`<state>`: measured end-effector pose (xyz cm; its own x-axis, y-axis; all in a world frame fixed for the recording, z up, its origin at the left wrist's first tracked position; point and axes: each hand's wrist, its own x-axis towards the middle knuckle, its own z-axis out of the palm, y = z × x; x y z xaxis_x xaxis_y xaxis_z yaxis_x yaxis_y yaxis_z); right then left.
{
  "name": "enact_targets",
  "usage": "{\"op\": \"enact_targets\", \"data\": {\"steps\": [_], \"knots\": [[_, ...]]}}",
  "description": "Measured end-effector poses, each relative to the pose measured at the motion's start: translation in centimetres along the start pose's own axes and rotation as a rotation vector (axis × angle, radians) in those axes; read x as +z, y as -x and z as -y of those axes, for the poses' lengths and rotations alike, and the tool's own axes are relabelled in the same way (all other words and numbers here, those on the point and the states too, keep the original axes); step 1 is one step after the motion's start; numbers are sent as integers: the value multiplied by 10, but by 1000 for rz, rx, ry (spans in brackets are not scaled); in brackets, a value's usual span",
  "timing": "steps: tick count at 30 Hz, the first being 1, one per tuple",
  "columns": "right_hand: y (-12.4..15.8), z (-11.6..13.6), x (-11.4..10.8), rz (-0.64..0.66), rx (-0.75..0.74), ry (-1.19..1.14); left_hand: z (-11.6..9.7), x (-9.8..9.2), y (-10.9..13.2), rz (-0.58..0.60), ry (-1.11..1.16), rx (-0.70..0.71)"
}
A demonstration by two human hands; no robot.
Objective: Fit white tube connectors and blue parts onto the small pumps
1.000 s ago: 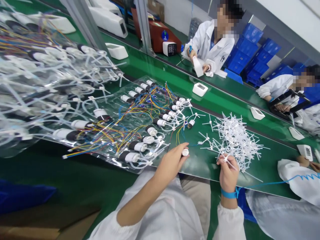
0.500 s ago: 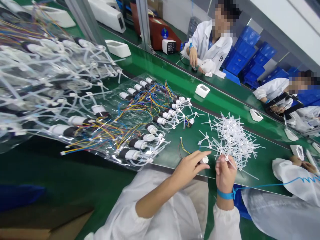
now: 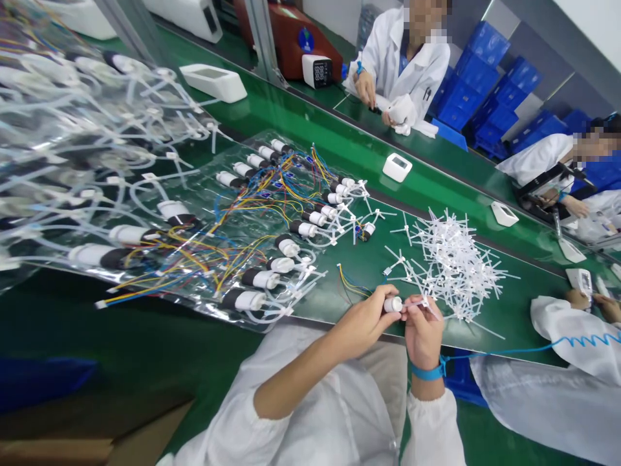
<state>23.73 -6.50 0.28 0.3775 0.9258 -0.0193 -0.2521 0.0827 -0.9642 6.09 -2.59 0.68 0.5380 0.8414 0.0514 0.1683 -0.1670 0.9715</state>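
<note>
My left hand [image 3: 371, 322] is closed round a small white pump [image 3: 393, 303], its round end facing right. Coloured wires [image 3: 349, 285] trail from behind that hand onto the green table. My right hand [image 3: 424, 329] pinches a white tube connector [image 3: 425, 301] with thin clear tubes. One tube reaches to the pump's end; whether it is pushed on I cannot tell. A blue wrist strap [image 3: 429, 371] circles my right wrist. Just beyond my right hand lies a heap of similar tube connectors [image 3: 458, 265].
Several pumps with wires and tubes [image 3: 259, 279] lie on clear plastic bags to the left, and more are piled [image 3: 97, 149] farther left. A conveyor belt [image 3: 349, 162] carries white devices [image 3: 396, 167]. Co-workers sit across and to the right. A coiled blue cord [image 3: 548, 348] runs rightward from my wrist.
My right hand has moved left with the tube connector, bringing a tube to the pump in my left hand. The camera view has shifted slightly.
</note>
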Motion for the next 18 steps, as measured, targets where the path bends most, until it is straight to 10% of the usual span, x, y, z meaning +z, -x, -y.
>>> {"op": "enact_targets", "data": {"steps": [18], "knots": [[1, -3, 0, -15, -50, 52, 0, 0, 0, -6, -33, 60]]}}
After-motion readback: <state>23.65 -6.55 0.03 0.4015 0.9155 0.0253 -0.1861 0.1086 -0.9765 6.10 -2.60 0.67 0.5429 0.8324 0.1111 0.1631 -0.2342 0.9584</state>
